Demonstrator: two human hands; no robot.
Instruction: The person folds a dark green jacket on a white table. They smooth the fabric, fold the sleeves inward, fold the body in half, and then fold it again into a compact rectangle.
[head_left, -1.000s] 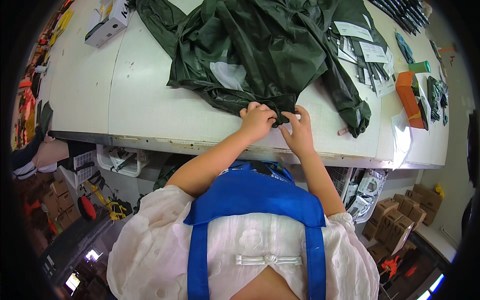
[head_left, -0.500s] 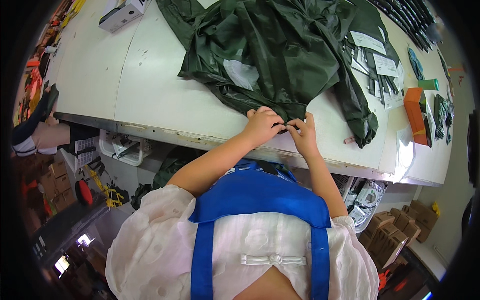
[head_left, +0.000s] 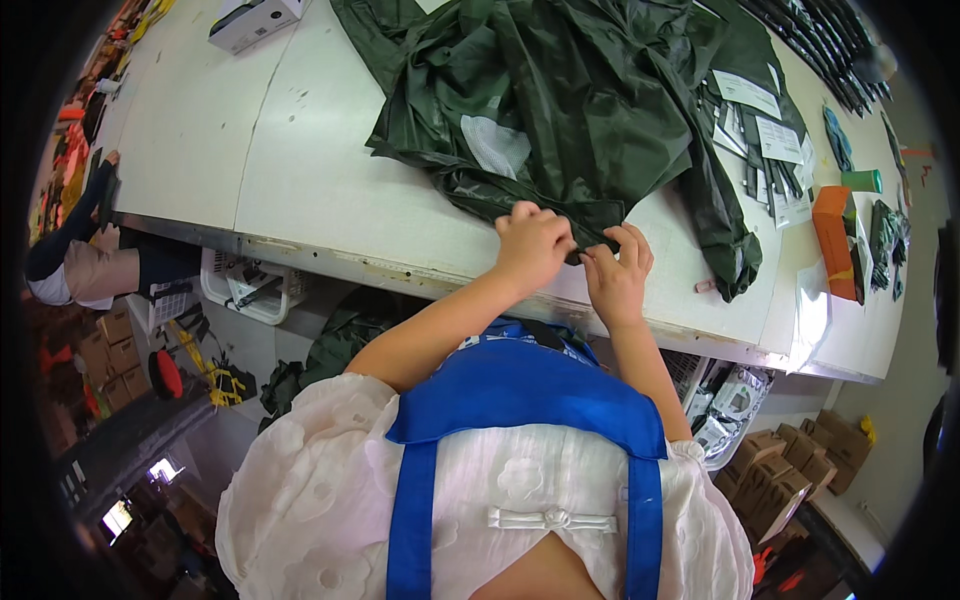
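Note:
A dark green jacket [head_left: 600, 130] of shiny fabric lies bunched on the white table [head_left: 330, 180]. Its lower edge comes down between my hands near the table's front edge. My left hand [head_left: 533, 244] is closed on that hem, knuckles up. Beside it, my right hand [head_left: 618, 272] pinches the corner of the same edge between thumb and finger. A pale mesh patch [head_left: 496, 145] shows on the jacket to the left of the hands. One sleeve [head_left: 738, 255] stretches down on the right. What lies right between my fingertips is too small to make out.
To the right are papers with printed labels [head_left: 778, 140], an orange box [head_left: 836, 242] and a green roll [head_left: 861, 181]. A white box [head_left: 255, 22] stands at the far left. Baskets [head_left: 255, 290] sit under the table. Another person [head_left: 90, 265] is at the left edge.
Both hands stay on the jacket's hem. The right hand's fingers have spread a little and the left has turned slightly upward. The whole view has shifted a little.

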